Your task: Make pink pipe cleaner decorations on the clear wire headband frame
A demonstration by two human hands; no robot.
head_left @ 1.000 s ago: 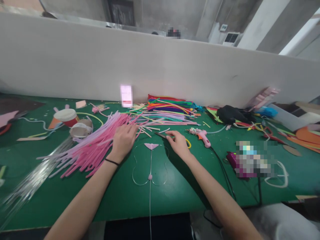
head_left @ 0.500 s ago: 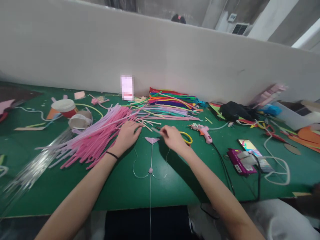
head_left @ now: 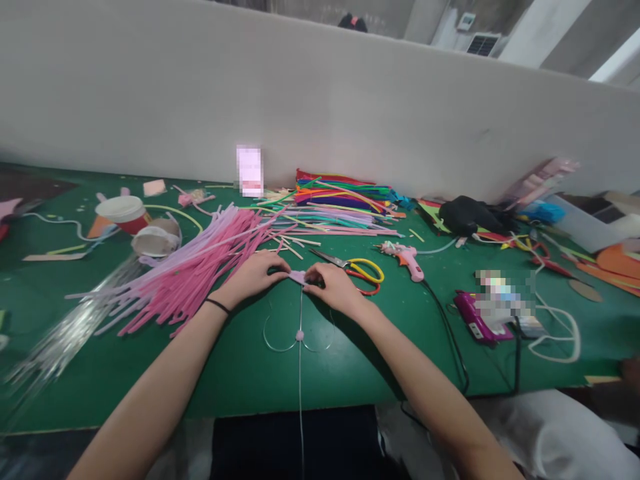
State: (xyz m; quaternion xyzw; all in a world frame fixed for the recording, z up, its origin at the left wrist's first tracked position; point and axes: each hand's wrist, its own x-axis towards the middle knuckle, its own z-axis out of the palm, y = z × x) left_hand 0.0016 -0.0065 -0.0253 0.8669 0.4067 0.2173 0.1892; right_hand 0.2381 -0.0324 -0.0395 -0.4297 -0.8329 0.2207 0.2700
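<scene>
A small lilac piece [head_left: 298,276], roughly triangular, tops a thin pale wire [head_left: 301,380] that runs toward me past the table edge. My left hand [head_left: 257,272] pinches the piece's left end between thumb and fingers. At its right end, my right hand [head_left: 333,288] is closed on it, fingertips pressed together. Lower on the wire sits a lilac knob [head_left: 299,335], with a curved wire loop [head_left: 278,347] on each side. Right behind my right hand lie scissors [head_left: 345,263] with yellow and red handles.
Pink and lilac pipe cleaners [head_left: 200,267] spread left, over silvery strands [head_left: 75,340]. Multicoloured pipe cleaners [head_left: 345,217] lie at the back. A pink glue gun [head_left: 411,261] with a black cord is to the right, near a purple packet [head_left: 473,320]. Cups [head_left: 156,239] stand at left.
My right hand has moved left onto the lilac piece, and my left hand has shifted right to its other end. The scissors, mostly covered before, now show.
</scene>
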